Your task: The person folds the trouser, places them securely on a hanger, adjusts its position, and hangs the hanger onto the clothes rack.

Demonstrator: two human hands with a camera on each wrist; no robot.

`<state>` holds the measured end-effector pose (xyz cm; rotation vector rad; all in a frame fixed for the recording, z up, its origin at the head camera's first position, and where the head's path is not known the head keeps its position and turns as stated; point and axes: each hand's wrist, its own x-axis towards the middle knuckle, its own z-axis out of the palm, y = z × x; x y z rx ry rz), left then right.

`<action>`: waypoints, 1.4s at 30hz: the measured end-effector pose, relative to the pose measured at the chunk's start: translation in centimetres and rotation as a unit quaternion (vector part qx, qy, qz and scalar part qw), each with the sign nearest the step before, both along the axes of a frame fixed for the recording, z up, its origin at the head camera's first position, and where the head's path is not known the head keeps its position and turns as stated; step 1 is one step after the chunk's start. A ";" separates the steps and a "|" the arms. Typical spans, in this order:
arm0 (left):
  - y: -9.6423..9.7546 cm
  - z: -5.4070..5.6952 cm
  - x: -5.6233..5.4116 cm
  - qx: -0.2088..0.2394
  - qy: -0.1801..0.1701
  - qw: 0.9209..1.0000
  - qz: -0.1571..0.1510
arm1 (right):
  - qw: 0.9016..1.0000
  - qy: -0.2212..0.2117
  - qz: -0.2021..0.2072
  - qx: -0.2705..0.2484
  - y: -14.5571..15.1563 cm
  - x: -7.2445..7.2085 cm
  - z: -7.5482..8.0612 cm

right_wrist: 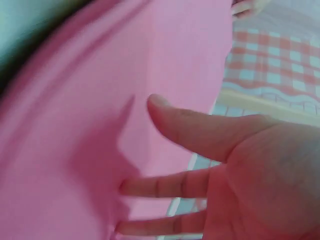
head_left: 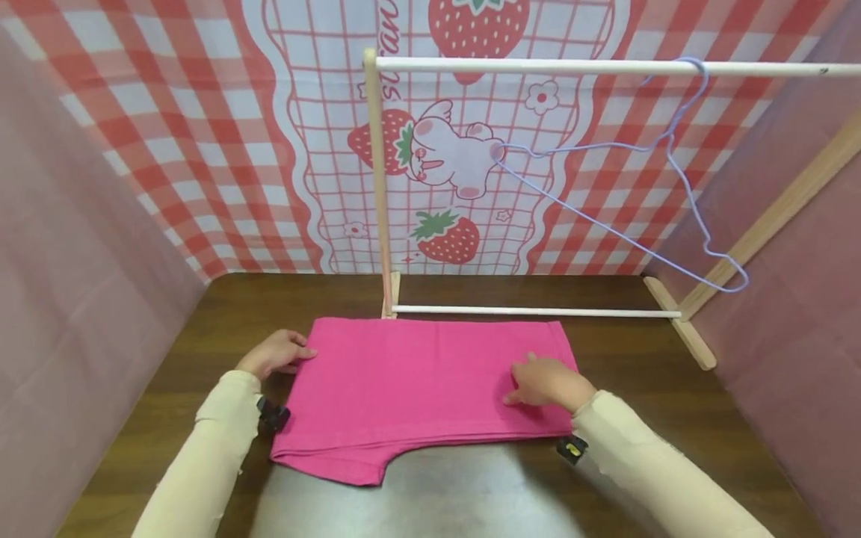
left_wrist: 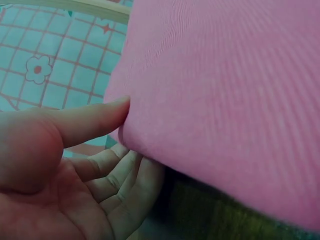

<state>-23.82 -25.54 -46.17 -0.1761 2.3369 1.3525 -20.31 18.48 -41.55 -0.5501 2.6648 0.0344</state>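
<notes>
Two hands work a folded pink cloth [head_left: 417,388] lying flat on the dark tabletop [head_left: 673,403], at 6 o'clock from the wooden rack [head_left: 377,187]. My left hand [head_left: 274,353] sits at the cloth's 9 o'clock edge, fingers loosely curled under the fold and thumb touching it, not clamped. My right hand [head_left: 548,382] rests on top near the 3 o'clock end, fingers straight and pressing. A lilac wire hanger [head_left: 673,149] hangs from the top rail at 1 o'clock. Behind, the strawberry backdrop [head_left: 444,149] shows writing I can only partly read: "stra".
</notes>
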 end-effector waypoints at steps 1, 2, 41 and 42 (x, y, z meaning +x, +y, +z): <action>0.1 -0.1 -0.1 -0.001 -0.003 1.000 -0.003 | 1.000 -0.007 0.003 0.007 -0.8 -0.1 0.2; 0.2 -0.1 -0.1 -0.002 -0.006 1.000 -0.006 | 1.000 -0.015 0.008 0.008 -1.8 -0.1 0.3; -0.2 -0.7 -0.2 -0.001 -0.004 1.000 0.008 | 0.999 -0.051 -0.013 -0.007 -7.5 -4.1 -4.4; -0.2 -0.8 -0.2 -0.001 -0.002 1.000 0.007 | 0.998 -0.055 -0.021 -0.009 -6.6 -4.1 -4.4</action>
